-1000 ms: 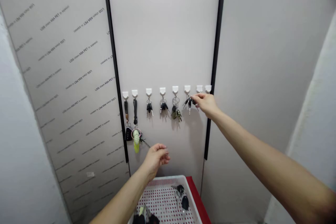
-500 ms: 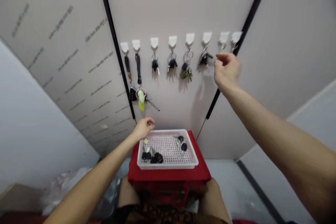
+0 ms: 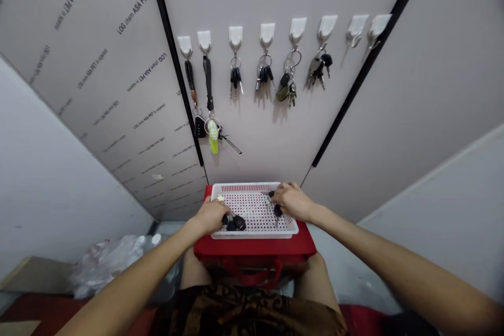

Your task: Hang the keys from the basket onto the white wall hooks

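- Left hand (image 3: 210, 216) curled at the edge of a white plastic tray (image 3: 252, 234), black-fobbed keys (image 3: 233, 223) just to its right; grip cannot be told
- Right hand (image 3: 292, 202) over a second key bunch (image 3: 277, 211) at its fingertips; grasp unclear
- Well above both hands, hanging keys (image 3: 263, 76) on white wall hooks (image 3: 266, 34)

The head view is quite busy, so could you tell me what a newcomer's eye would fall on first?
First comes the row of white wall hooks hung with key bunches, high on the pale panel, with a lime-green fob hanging lowest toward its left end. Below, a white perforated tray sits on a red stand, with the left hand beside black-headed keys and the right hand at the tray's right side.
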Action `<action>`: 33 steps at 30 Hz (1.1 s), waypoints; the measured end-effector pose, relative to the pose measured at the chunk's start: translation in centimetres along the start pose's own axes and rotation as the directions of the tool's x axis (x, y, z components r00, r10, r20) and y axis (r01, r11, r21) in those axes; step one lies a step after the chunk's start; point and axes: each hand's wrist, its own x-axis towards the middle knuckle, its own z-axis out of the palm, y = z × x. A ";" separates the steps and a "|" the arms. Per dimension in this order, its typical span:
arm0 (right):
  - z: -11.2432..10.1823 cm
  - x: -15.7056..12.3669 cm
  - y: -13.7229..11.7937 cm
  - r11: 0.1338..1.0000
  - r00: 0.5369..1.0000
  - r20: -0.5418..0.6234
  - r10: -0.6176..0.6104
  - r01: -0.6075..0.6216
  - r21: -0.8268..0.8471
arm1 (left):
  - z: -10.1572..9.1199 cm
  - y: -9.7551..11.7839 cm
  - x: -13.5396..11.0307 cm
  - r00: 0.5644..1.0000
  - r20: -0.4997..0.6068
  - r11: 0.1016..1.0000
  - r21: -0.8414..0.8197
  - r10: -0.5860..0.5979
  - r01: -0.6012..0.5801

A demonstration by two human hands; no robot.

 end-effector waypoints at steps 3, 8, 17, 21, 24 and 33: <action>0.0 0.4 -0.4 0.995 0.998 0.070 0.005 0.002 -0.099 | 0.2 0.0 0.4 0.999 -0.031 0.997 -0.071 -0.022 0.019; 0.0 1.4 -0.6 0.982 1.000 0.006 0.031 -0.029 -0.187 | -3.0 -1.4 0.5 0.962 -0.218 0.883 -0.467 -0.163 0.044; 1.0 1.7 -1.3 0.971 0.998 0.042 -0.037 0.046 -0.235 | -17.4 -7.6 3.3 0.340 -0.623 0.577 -0.782 -0.705 -0.237; 1.3 1.5 -1.4 0.988 0.994 -0.033 -0.102 0.098 -0.118 | -21.4 -7.7 4.5 0.224 -0.611 0.618 -0.785 -0.759 -0.048; 1.3 1.4 -1.6 0.997 0.998 -0.013 -0.059 0.058 -0.060 | -22.7 -7.0 4.8 0.141 -0.616 0.629 -0.774 -0.775 0.072; 2.0 1.8 -1.7 0.996 0.999 0.046 -0.014 0.018 -0.082 | -23.4 -5.2 5.2 0.141 -0.662 0.677 -0.718 -0.736 0.161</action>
